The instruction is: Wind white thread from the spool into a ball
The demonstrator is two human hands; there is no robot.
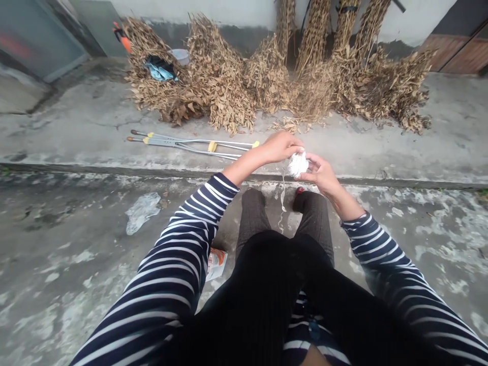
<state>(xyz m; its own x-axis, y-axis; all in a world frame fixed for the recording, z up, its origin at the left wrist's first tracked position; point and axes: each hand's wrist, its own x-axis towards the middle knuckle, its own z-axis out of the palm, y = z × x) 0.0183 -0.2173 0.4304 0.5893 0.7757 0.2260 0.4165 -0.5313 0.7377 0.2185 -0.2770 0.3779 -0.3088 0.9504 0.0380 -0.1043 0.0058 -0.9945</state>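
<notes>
The ball of white string point(298, 164) sits betw. yr fingers, just above yr knees; L hand point(280, 147) curls over its top, R hand point(321, 175) presses its side, fingers of both closed on it, not apart; a loose strand point(282, 203) hangs below the fingers; if grip goes slack, ball could drop and roll on the concrete ground point(57, 305); strand could snag on yr L knee point(251, 213); fingertips behind ball are hidden, so tightness I cannot tell; small red thing point(299, 190) under the fingers is hard to make out; far beyond fingers, aluminium crutches point(190, 144) lie on a concrete ledge point(381, 152), before dried leafy bundles point(217, 86).
</notes>
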